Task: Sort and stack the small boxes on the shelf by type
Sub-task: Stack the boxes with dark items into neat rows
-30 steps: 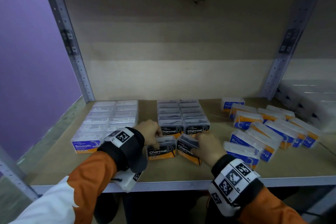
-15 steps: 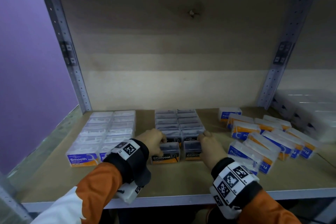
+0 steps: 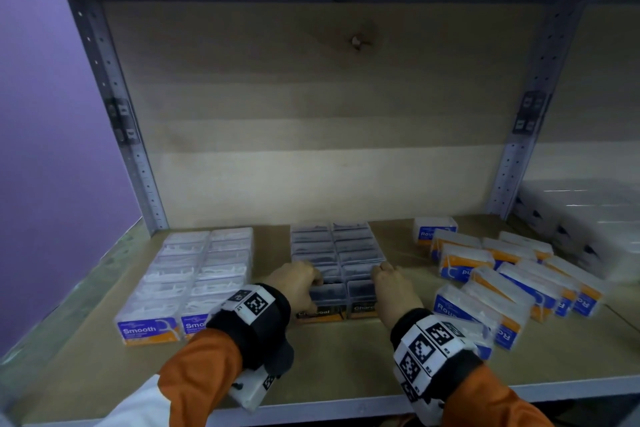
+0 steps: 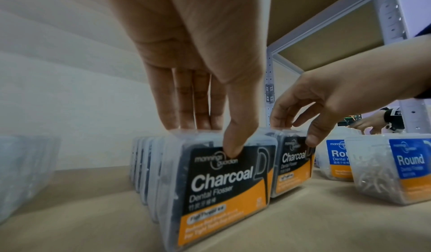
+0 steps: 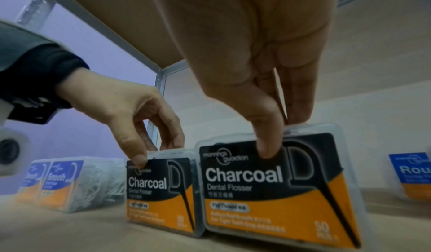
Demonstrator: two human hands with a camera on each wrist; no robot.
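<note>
Hands pinch the two front Charcoal flosser boxes upright on the shelf (image 3: 346,367): left hand (image 3: 298,283) grips the left Charcoal box (image 3: 323,302), right hand (image 3: 393,288) grips the right Charcoal box (image 3: 362,298), thumbs on the labels, fingers behind, both boxes touching the Charcoal rows (image 3: 337,246). Smooth boxes (image 3: 187,281) stand left, Round boxes (image 3: 502,274) right.

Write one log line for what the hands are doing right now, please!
left hand: pinches front Charcoal box | right hand: pinches neighbouring Charcoal box | both upright on shelf

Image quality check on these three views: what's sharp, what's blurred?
Head: dim, Charcoal boxes soft, Round boxes smeared at right. Left wrist: left hand soft, front label sharp, Smooth boxes blurred at edge. Right wrist: Charcoal label readable, right hand soft.
</note>
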